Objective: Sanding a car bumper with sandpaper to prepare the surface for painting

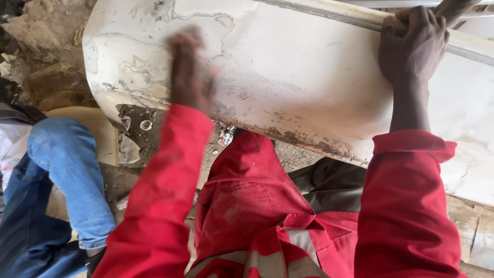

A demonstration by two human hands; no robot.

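The panel is a big white curved body part. It lies across the view in front of the person, over the knees, and its left end hangs above the dirt ground.

By my judgement the sanding is only partly done. On the left part and along the lower edge the white coat is rubbed through: there are grey and tan patches, dark outlines like a map, and many fine scratches. The lower edge is chipped and dirty. The middle and the right part are still mostly smooth and white, so much surface is left to work.

The left hand lies flat on the worn area, near the left end. It is blurred, so I cannot tell if the fingers are spread or together, and I cannot tell if something is under the palm. The right hand holds the upper rim of the panel, with fingers curled together over the edge, next to a dark bar.

Another person's leg in blue jeans is at the left, apart from the panel.
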